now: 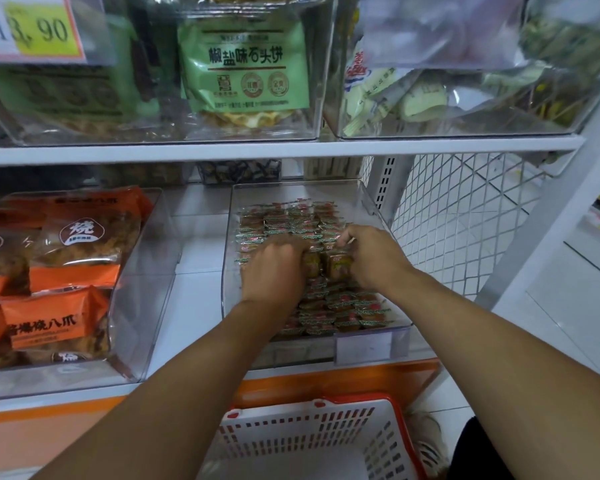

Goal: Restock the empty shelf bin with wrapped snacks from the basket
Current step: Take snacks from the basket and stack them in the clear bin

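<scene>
A clear plastic shelf bin point(368, 206) on the lower shelf holds rows of small wrapped snacks point(347, 306) with brown contents and red-green labels. Both my hands are inside it. My left hand point(274, 271) lies knuckles up over the middle rows, its fingers curled down onto the packets. To its right, my right hand point(371, 254) has its fingers bent round a few upright packets point(338, 265) between the two hands. The white basket point(312, 431) with a red rim stands below the shelf, and the part of its inside that shows has nothing in it.
A neighbouring clear bin point(142, 271) on the left holds orange snack bags. The upper shelf point(278, 148) carries bins with green bags and pale packets. A white wire mesh side panel point(465, 220) closes the shelf on the right. A blank label holder point(364, 346) hangs on the bin's front.
</scene>
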